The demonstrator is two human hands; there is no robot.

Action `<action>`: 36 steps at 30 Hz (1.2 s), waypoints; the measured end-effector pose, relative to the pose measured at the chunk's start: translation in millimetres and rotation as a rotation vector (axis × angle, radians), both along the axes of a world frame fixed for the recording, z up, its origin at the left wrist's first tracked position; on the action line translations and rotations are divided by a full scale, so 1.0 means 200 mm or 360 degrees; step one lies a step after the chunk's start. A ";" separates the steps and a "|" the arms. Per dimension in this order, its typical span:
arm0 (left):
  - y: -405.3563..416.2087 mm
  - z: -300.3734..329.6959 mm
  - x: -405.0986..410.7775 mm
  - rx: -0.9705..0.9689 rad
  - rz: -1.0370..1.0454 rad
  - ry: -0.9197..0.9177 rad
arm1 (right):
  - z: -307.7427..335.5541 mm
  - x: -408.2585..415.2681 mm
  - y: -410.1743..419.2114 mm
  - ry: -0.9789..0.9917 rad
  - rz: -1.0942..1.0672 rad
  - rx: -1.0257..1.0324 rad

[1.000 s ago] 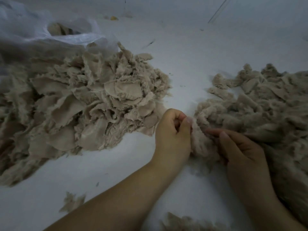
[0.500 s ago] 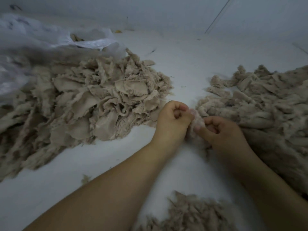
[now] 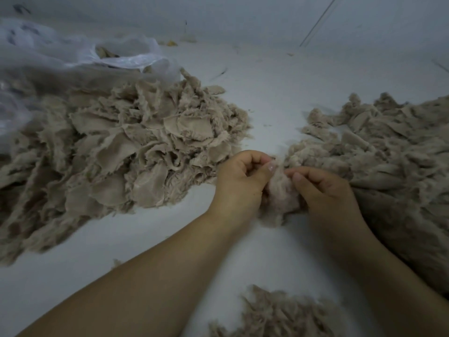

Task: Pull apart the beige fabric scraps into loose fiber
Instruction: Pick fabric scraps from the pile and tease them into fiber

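Observation:
A big heap of flat beige fabric scraps (image 3: pixel 126 152) lies on the left of the white surface. On the right spreads a fluffier heap of pulled beige fiber (image 3: pixel 388 152). Between them, my left hand (image 3: pixel 239 183) and my right hand (image 3: pixel 325 193) both pinch one beige scrap (image 3: pixel 281 190), thumbs and fingers curled on its top edge. The scrap's lower part bulges between my palms. Part of it is hidden behind my fingers.
A clear plastic bag (image 3: pixel 80 57) with more scraps lies at the back left. A small tuft pile (image 3: pixel 274 314) sits near the bottom edge. The white surface (image 3: pixel 267 98) runs back to a wall. A tiny loose tuft (image 3: pixel 116 262) lies by my left forearm.
My hands have drawn together and slightly toward me around the scrap; my right fingers, stretched out a second ago, are now curled and pinching it. The view has tilted down a little.

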State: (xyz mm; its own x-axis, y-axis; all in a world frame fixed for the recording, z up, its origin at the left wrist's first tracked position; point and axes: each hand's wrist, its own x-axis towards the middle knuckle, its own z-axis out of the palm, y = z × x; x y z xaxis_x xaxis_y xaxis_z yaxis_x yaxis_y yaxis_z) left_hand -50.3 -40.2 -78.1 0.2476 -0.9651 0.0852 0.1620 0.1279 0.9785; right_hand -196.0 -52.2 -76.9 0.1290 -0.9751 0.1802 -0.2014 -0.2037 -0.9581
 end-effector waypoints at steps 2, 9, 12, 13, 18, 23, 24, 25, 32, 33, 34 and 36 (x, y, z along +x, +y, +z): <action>0.00 0.01 0.00 -0.0019 -0.0074 0.0091 | 0.01 0.00 0.00 -0.0107 0.0100 0.0082; 0.00 0.04 -0.02 -0.0062 -0.0106 0.0068 | 0.02 -0.01 -0.03 -0.0044 0.0251 0.0132; 0.01 0.05 -0.02 -0.0037 -0.0091 0.0163 | 0.02 -0.02 -0.03 -0.0202 0.0235 0.0223; 0.01 0.06 -0.02 -0.0038 -0.0091 0.0181 | 0.02 -0.02 -0.03 -0.0164 0.0250 0.0210; 0.01 0.04 -0.02 -0.0079 -0.0025 0.0058 | 0.02 -0.03 -0.02 -0.0004 0.0168 0.0142; 0.02 0.05 0.00 -0.0082 -0.0041 0.0209 | 0.02 -0.01 -0.03 -0.0180 0.0119 0.0158; 0.02 0.05 -0.01 -0.0075 -0.0077 0.0249 | 0.02 0.00 -0.02 -0.0059 0.0174 0.0093; 0.02 0.04 -0.01 -0.0063 -0.0096 0.0264 | 0.01 0.00 -0.02 0.0079 0.0214 0.0028; -0.02 0.03 -0.02 0.0078 0.0029 0.0166 | 0.00 0.01 -0.01 0.0140 0.0040 -0.0060; -0.01 0.04 -0.03 0.0068 -0.0003 0.0113 | 0.00 0.01 -0.01 0.0159 0.0033 -0.0087; -0.01 0.03 -0.05 0.0066 -0.0030 0.0013 | 0.00 0.02 0.00 0.0178 0.0020 -0.0108; 0.00 0.02 -0.06 0.0067 -0.0030 -0.0271 | 0.00 0.02 0.01 0.0180 0.0003 -0.0111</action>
State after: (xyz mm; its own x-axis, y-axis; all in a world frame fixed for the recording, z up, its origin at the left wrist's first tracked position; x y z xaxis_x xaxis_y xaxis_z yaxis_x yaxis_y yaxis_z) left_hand -63.3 -40.7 -74.2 0.2146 -0.9731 0.0838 -0.0044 0.0849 0.9964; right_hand -191.5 -49.9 -77.2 0.1545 -0.9604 0.2319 -0.3069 -0.2698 -0.9127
